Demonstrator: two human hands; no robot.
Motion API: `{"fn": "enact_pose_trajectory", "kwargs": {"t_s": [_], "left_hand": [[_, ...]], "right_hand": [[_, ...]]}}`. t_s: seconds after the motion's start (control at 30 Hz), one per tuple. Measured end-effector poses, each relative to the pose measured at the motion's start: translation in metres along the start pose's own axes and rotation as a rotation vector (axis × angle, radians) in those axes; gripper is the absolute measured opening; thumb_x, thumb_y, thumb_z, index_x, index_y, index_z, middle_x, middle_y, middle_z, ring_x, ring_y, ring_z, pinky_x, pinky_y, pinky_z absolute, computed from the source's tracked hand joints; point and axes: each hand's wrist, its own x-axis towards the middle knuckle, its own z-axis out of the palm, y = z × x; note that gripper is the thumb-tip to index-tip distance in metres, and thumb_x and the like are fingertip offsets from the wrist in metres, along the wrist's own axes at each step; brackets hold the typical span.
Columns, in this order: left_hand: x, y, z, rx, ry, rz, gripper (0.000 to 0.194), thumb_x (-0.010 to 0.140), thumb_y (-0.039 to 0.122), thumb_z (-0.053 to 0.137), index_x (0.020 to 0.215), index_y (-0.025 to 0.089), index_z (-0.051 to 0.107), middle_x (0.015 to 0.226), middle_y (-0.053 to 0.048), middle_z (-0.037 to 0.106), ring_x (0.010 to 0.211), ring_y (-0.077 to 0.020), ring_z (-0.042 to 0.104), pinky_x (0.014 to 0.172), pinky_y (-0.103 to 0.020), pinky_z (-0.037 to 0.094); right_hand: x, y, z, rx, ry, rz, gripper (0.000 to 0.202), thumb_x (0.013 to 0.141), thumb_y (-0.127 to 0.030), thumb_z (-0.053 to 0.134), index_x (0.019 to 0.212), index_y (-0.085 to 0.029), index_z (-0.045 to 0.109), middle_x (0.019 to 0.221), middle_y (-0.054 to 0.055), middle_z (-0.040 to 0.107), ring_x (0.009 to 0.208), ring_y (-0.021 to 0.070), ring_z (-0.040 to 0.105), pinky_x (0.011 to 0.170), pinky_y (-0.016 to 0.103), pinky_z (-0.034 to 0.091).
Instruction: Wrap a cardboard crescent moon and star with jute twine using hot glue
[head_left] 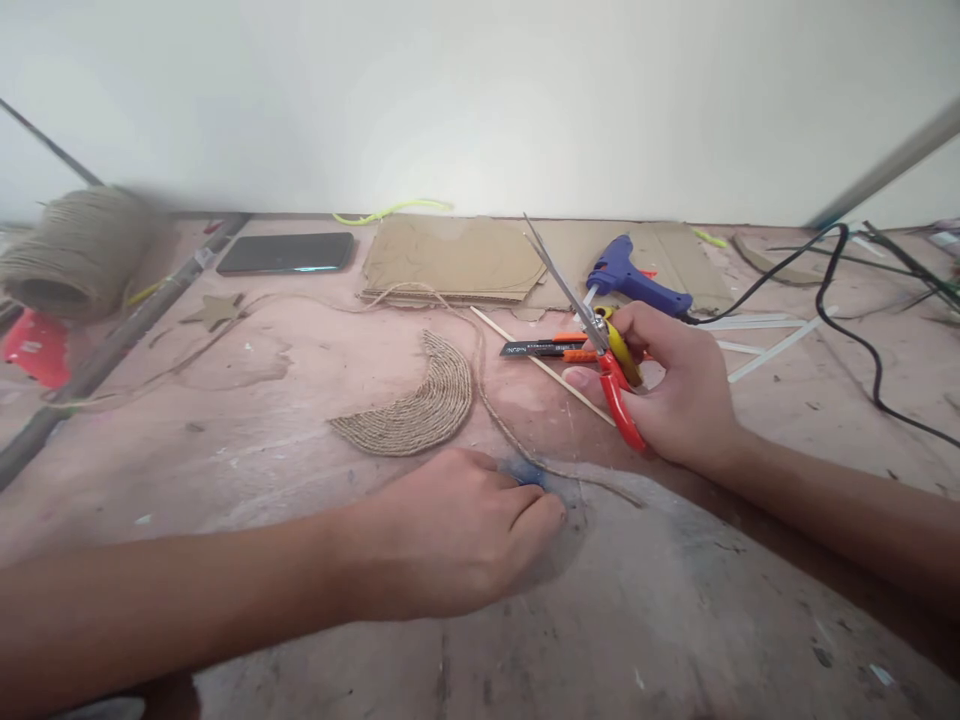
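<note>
My right hand (675,385) grips scissors (616,395) with red and yellow handles, their blades pointing up and away, nearly together. Under them lies a box cutter (544,347) in orange and black, with a thin wooden stick (555,375) crossing below it. My left hand (472,530) rests on the table with its fingers curled in; whatever they hold is hidden. Just beyond its fingertips runs a loose length of jute twine (517,445), whose end lies to the right. A crescent (420,410) covered in twine rows lies flat beyond the left hand.
A blue glue gun (634,280) with a black cord (825,290) lies on cardboard sheets (450,255). White glue sticks (780,350) are at the right. At the left are a phone (285,252), a cardboard star (217,312) and a twine spool (75,250). A wall stands behind.
</note>
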Motion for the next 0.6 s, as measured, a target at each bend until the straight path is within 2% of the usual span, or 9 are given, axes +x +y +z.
{"fn": "enact_pose_trajectory", "kwargs": {"t_s": [0.07,0.23,0.43,0.6], "left_hand": [[-0.0023,-0.0005,0.0015,-0.022,0.037,-0.027,0.031,0.110,0.008,0.042,0.092,0.021,0.063,0.074,0.001,0.072,0.058,-0.0189,0.058,0.053,-0.039,0.042],[-0.0048,-0.0019,0.0044,-0.104,0.064,-0.077,0.029,0.119,0.026,0.044,0.104,0.018,0.068,0.077,0.000,0.073,0.063,-0.0210,0.065,0.054,-0.038,0.046],[-0.0039,-0.0026,0.0052,-0.109,0.069,-0.056,0.025,0.116,0.018,0.049,0.099,0.019,0.068,0.077,0.001,0.072,0.060,-0.0194,0.059,0.054,-0.037,0.042],[-0.0011,-0.0017,0.0042,-0.053,0.063,-0.005,0.029,0.111,0.009,0.047,0.090,0.019,0.063,0.077,0.000,0.070,0.061,-0.0186,0.057,0.056,-0.038,0.040]], "right_hand": [[0.0003,0.0002,-0.0002,-0.004,-0.002,-0.004,0.057,0.084,-0.070,0.091,0.076,-0.028,0.053,0.063,-0.007,0.047,0.056,0.0145,0.040,0.052,0.033,0.038],[0.0000,0.0001,-0.0004,-0.013,0.000,-0.005,0.055,0.084,-0.069,0.091,0.077,-0.028,0.055,0.065,-0.006,0.050,0.057,0.0145,0.041,0.052,0.033,0.038],[-0.0007,-0.0004,0.0004,0.007,0.004,0.015,0.058,0.083,-0.070,0.092,0.076,-0.028,0.052,0.062,-0.008,0.042,0.056,0.0139,0.036,0.051,0.032,0.035],[-0.0013,0.0006,0.0008,0.007,0.008,0.023,0.058,0.082,-0.071,0.092,0.077,-0.028,0.053,0.063,-0.007,0.043,0.058,0.0145,0.037,0.053,0.033,0.037]]}}
